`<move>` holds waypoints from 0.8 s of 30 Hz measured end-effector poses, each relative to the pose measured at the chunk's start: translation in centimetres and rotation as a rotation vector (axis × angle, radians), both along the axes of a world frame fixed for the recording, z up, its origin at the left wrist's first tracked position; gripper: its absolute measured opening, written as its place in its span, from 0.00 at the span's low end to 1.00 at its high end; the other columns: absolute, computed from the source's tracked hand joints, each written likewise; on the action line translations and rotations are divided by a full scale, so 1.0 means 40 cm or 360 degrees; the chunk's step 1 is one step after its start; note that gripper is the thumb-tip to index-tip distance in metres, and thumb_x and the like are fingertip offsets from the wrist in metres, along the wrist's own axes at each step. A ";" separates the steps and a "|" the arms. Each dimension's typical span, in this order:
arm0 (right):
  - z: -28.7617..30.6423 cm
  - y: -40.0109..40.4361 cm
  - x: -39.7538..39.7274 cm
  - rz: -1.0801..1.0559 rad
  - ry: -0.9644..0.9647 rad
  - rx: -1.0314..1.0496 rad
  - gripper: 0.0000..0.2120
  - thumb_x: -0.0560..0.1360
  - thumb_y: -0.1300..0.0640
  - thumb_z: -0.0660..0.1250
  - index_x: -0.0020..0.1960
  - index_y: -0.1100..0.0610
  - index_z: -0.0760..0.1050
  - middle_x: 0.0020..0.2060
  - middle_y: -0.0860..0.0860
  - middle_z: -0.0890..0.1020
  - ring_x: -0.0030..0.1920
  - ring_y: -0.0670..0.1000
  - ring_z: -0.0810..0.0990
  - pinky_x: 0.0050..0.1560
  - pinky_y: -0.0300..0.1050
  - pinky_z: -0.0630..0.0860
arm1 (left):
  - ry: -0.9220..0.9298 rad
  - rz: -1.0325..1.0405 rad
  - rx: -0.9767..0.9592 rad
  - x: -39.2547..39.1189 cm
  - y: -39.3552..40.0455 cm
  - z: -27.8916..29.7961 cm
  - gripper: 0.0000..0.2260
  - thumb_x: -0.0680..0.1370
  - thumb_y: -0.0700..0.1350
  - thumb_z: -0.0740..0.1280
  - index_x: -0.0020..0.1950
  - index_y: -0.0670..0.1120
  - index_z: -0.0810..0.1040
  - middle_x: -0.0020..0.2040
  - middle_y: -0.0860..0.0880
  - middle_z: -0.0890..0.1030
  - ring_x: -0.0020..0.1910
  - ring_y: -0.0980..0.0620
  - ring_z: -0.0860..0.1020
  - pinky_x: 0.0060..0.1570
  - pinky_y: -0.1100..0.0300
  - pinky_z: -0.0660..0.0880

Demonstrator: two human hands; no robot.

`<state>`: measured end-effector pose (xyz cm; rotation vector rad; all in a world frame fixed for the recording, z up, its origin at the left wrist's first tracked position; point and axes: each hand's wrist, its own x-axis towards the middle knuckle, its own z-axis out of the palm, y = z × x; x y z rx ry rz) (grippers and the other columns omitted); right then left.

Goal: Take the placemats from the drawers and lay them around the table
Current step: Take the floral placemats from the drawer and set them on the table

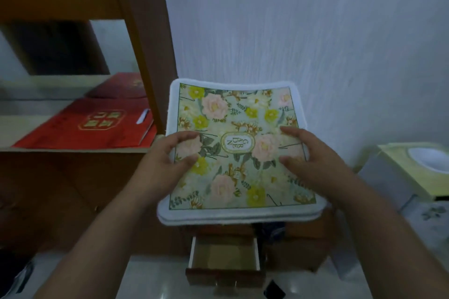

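Note:
A stack of floral placemats (233,167) with white borders is held up in front of me, the top one printed with pink and yellow flowers and a "GARDEN" label. My left hand (167,158) grips the stack's left edge, thumb on top. My right hand (308,155) grips the right edge the same way. Below the stack, a small wooden drawer (224,257) stands pulled open and looks empty inside.
A wooden shelf unit (136,39) stands at the left with red folders (92,126) on its shelf. A white wall is straight ahead. At the right sits a pale yellow box with a white round opening (418,167). The floor below is light tile.

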<state>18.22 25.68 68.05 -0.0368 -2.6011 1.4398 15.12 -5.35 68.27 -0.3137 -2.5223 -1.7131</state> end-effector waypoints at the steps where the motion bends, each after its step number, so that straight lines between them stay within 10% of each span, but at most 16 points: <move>1: 0.010 0.012 0.004 0.0038 0.0000 0.0089 0.25 0.77 0.54 0.72 0.70 0.37 0.71 0.59 0.39 0.75 0.54 0.44 0.79 0.47 0.36 0.77 | 0.0068 0.0042 -0.0081 0.023 0.020 0.008 0.19 0.78 0.42 0.73 0.64 0.62 0.80 0.63 0.58 0.77 0.56 0.65 0.79 0.56 0.64 0.79; 10: 0.049 0.170 0.083 0.0398 0.0103 -0.0345 0.44 0.73 0.65 0.75 0.73 0.28 0.60 0.57 0.21 0.69 0.57 0.36 0.78 0.50 0.43 0.82 | 0.0099 0.0298 0.0509 0.265 0.158 0.025 0.43 0.77 0.38 0.73 0.75 0.76 0.56 0.65 0.72 0.73 0.64 0.58 0.79 0.55 0.49 0.82; 17: 0.038 0.156 0.090 0.0506 0.0012 -0.0285 0.53 0.73 0.59 0.76 0.80 0.35 0.42 0.52 0.21 0.66 0.43 0.22 0.74 0.37 0.23 0.74 | 0.0089 0.0579 0.0638 0.390 0.202 0.021 0.28 0.84 0.42 0.62 0.75 0.71 0.63 0.67 0.55 0.80 0.61 0.46 0.83 0.57 0.38 0.79; 24: 0.032 0.091 0.079 0.0720 0.0021 -0.0494 0.41 0.74 0.59 0.75 0.73 0.29 0.57 0.57 0.43 0.83 0.52 0.46 0.85 0.52 0.57 0.83 | -0.0005 0.0852 0.0624 0.496 0.148 0.059 0.32 0.81 0.31 0.60 0.73 0.66 0.66 0.63 0.54 0.80 0.52 0.50 0.85 0.45 0.47 0.84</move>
